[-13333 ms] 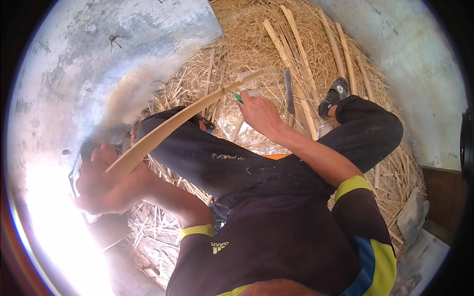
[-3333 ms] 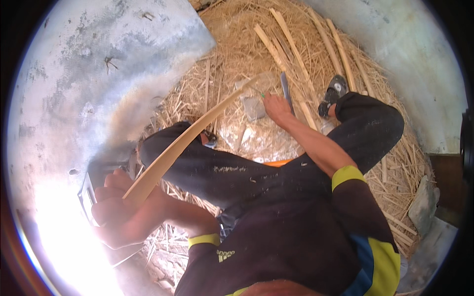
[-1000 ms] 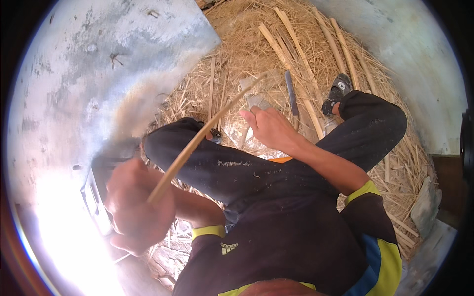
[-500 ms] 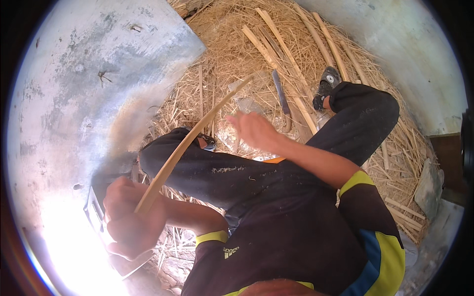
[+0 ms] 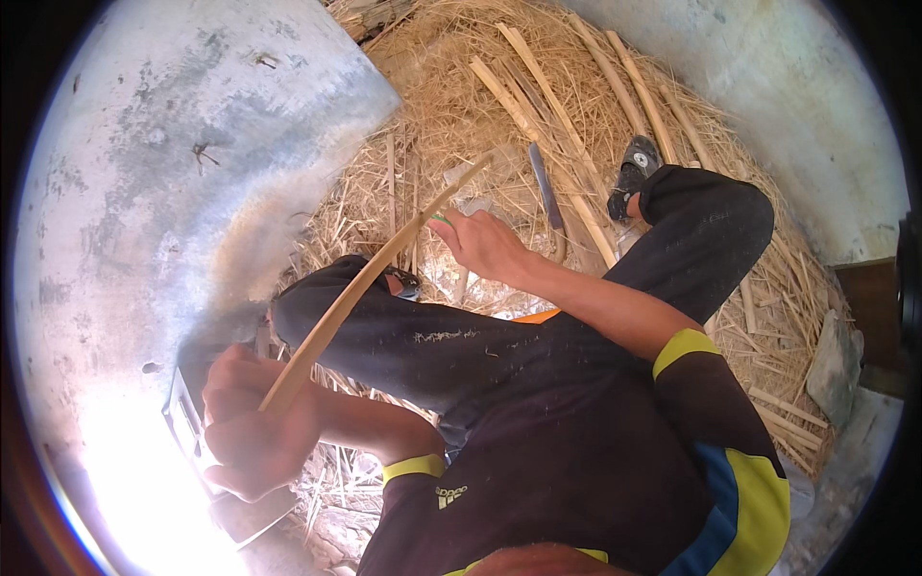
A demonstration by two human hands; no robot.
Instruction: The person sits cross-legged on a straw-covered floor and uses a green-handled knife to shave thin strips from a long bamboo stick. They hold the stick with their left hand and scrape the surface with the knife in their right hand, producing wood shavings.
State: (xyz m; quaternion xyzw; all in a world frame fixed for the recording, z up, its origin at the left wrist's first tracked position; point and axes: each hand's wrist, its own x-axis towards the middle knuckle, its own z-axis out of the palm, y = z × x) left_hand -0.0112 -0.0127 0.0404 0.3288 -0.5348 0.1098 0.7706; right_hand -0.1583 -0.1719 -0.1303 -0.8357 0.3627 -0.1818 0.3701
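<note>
A long, slightly curved bamboo strip (image 5: 360,283) slants from lower left to upper right across my bent leg. My left hand (image 5: 254,418), at the far left, is closed round its lower end. My right hand (image 5: 485,245) is closed beside the strip's upper part, with thumb and finger at its edge. A small bit of green (image 5: 442,219) shows at those fingertips; what it belongs to is hidden by the hand. Beyond my right hand lies a knife (image 5: 543,182) with a dark blade and a curved light-brown handle.
Straw-like shavings (image 5: 442,106) cover the ground, with several long bamboo strips (image 5: 552,96) lying at the upper right. A weathered grey wall (image 5: 192,163) rises on the left and another (image 5: 788,106) on the right. A flat stone (image 5: 834,370) leans at the right.
My right hand has moved slightly and now meets the edge of the strip; before, it was blurred and a little apart from it. My left hand and the strip have hardly moved.
</note>
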